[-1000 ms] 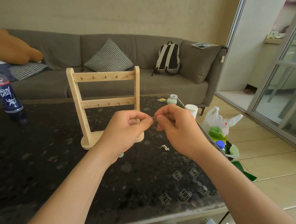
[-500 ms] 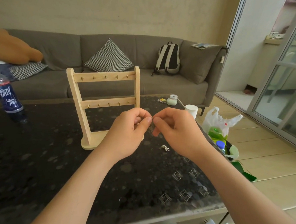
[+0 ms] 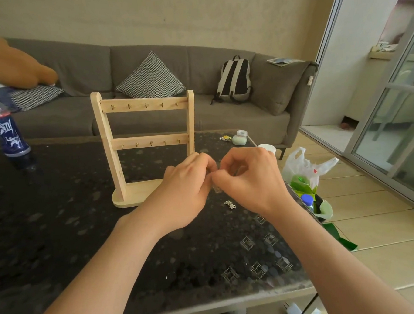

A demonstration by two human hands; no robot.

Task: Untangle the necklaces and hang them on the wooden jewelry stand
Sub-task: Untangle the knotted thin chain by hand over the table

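Observation:
The wooden jewelry stand [image 3: 145,146] is upright on the dark table [image 3: 60,238], with two bars of small hooks that all look bare. In front of its right post, my left hand [image 3: 186,192] and my right hand [image 3: 251,178] meet fingertip to fingertip, both pinching a thin silver necklace [image 3: 217,188] that dangles a little between them. Most of the chain is hidden by my fingers. A second small heap of silver necklace [image 3: 230,204] lies on the table just below my right hand.
A blue-labelled water bottle [image 3: 5,131] is at the table's far left. A small mint-green container [image 3: 240,138] and a white cup [image 3: 268,148] sit near the far right corner. A white plastic bag [image 3: 306,170] hangs beside the right edge. A grey sofa is behind.
Both hands have stayed in front of the stand. Their fingers have curled in tighter and the fingertips have come together around the chain.

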